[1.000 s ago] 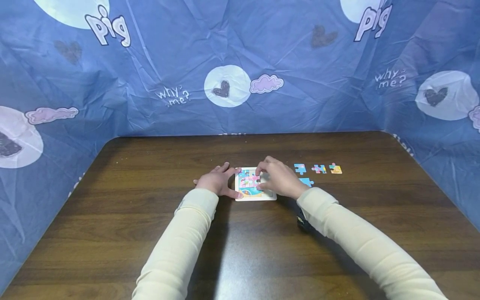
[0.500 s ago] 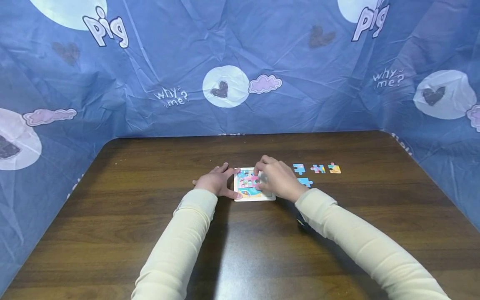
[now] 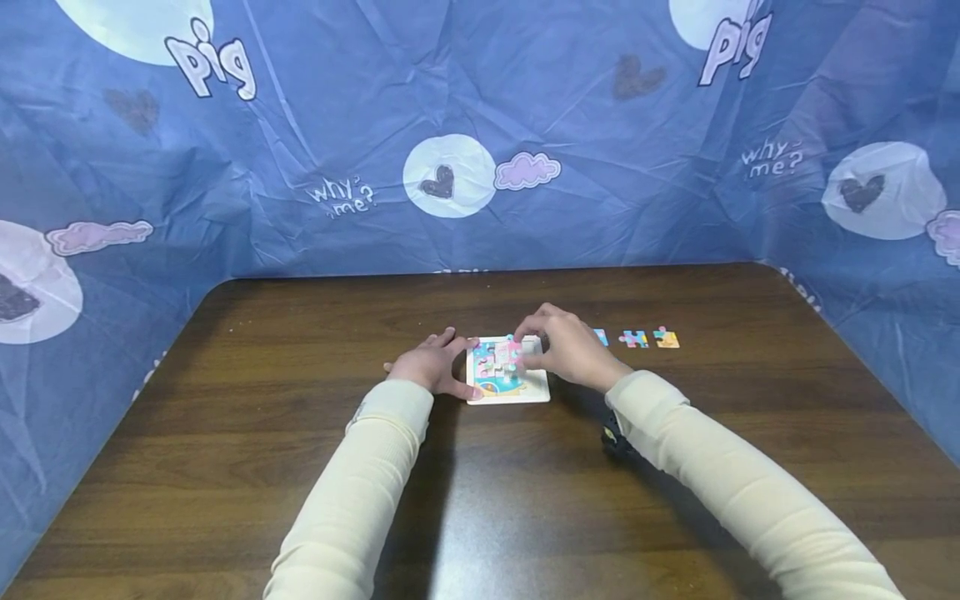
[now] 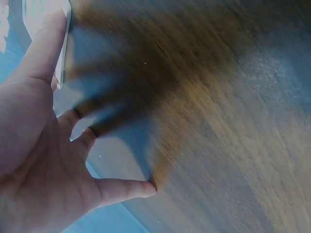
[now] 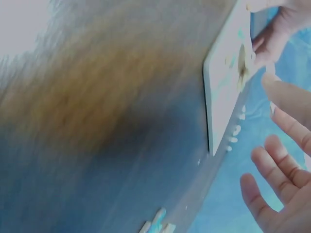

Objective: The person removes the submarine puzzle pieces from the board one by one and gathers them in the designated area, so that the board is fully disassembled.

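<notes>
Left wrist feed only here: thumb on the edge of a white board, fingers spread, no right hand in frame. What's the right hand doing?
Observer: The head view shows the right hand pinching a puzzle piece over the puzzle board.
Operator: Copy. Any loose pieces on the table?
Observer: Yes, the head view shows at least three loose pieces on the table, to the right of the puzzle board; the nearest of them is partly hidden behind the right hand.
</notes>
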A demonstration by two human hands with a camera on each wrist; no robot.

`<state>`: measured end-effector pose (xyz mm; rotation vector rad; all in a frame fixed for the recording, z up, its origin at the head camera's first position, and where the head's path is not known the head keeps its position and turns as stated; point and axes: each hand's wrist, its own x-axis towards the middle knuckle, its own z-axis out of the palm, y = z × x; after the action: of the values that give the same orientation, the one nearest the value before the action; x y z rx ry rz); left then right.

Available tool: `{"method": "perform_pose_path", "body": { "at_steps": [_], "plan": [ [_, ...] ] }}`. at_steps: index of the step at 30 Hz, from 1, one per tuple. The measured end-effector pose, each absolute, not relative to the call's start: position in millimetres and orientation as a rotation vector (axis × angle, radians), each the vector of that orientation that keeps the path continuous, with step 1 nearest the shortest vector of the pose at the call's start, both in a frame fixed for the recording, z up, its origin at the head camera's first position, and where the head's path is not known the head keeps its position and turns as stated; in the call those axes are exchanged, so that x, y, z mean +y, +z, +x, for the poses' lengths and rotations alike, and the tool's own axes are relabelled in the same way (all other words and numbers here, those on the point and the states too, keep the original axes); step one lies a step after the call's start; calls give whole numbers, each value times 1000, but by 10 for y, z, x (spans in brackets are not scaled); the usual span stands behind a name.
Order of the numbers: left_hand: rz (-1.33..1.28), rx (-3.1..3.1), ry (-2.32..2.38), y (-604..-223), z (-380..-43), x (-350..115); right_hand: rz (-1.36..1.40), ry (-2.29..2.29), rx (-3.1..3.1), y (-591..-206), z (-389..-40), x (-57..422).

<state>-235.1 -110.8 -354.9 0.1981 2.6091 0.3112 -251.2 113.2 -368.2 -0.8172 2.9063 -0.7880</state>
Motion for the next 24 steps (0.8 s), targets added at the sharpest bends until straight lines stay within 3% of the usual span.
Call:
{"method": "perform_pose_path", "body": {
  "at_steps": [24],
  "plan": [
    [195,2617,339,-3525,-2336,-1101,-791,-906,2904,-3562,-2521,2105]
  ]
}}
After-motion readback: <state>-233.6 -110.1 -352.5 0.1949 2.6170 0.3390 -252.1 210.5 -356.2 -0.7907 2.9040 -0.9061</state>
